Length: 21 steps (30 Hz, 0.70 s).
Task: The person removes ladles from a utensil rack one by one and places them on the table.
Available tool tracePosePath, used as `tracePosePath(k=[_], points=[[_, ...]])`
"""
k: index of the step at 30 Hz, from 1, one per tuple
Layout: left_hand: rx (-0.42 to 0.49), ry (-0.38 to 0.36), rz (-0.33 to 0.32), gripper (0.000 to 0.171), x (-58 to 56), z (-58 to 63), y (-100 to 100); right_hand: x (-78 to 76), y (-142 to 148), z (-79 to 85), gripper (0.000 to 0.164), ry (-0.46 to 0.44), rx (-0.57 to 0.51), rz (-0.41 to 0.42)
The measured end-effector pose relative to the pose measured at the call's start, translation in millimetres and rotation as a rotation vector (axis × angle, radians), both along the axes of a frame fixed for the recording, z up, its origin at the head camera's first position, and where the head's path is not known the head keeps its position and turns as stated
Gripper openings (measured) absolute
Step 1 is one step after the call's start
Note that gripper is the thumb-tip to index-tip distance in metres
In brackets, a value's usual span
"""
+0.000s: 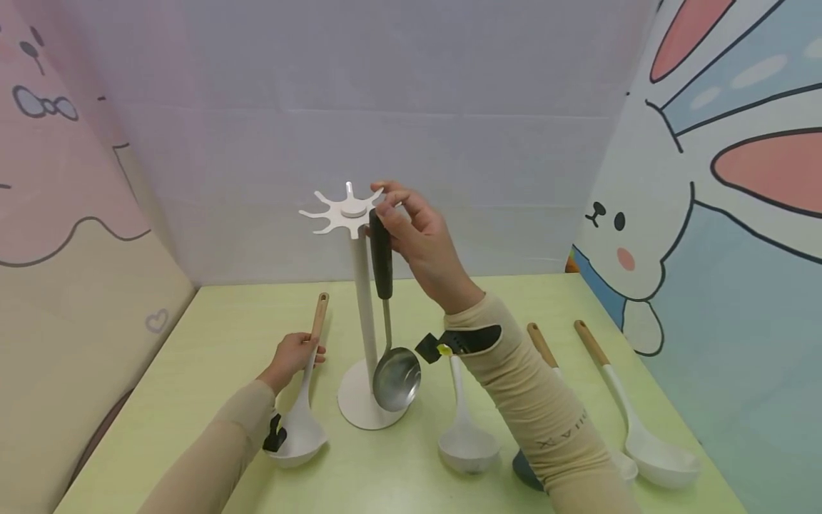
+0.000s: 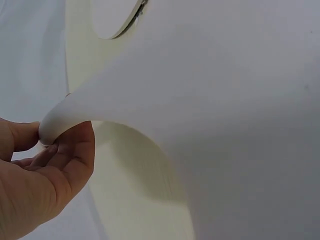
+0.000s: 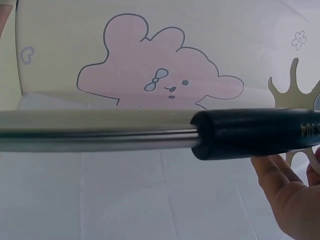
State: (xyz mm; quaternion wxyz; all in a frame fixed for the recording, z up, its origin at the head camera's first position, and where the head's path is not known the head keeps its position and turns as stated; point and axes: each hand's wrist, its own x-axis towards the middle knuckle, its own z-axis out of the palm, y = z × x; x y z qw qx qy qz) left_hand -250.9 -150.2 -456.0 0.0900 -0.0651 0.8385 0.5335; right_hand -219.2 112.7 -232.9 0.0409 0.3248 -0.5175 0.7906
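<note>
My right hand (image 1: pixel 424 243) is at the top of a white utensil stand (image 1: pixel 361 285), pinching the upper end of a steel ladle's black handle (image 1: pixel 381 257) beside one of the stand's hooks. Down along the post hangs the steel ladle's bowl (image 1: pixel 397 380), over the round base. In the right wrist view, the black handle (image 3: pixel 250 132) crosses in front of the fingers and partly hides them. To the left of the stand, my left hand (image 1: pixel 294 360) grips a white ladle (image 1: pixel 298 439) by its shaft, below the wooden handle end. Its white neck (image 2: pixel 125 95) fills much of the left wrist view.
Right of the stand lies another white ladle (image 1: pixel 467 446), its shaft partly behind my right sleeve. A dark grey utensil head (image 1: pixel 528 471) and a wooden handle (image 1: pixel 542 344) show around that forearm. Farther right is a large white ladle (image 1: pixel 661 457). Cartoon-printed walls enclose the table.
</note>
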Motion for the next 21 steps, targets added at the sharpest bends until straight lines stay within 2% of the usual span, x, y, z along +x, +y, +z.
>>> tracePosePath(k=[4, 11, 21], points=[[-0.043, -0.018, -0.013, 0.036, -3.6, -8.6, -3, 0.1, -1, 0.2, 0.021, 0.005, 0.001, -0.008], [-0.130, 0.009, -0.042, 0.031, -8.6, -25.8, -13, 1.7, -3, -0.7, 0.018, 0.035, 0.008, -0.047], [-0.284, -0.005, -0.088, 0.032, -12.2, -29.3, -17, 0.5, -3, -1.7, 0.016, 0.046, -0.001, -0.059]])
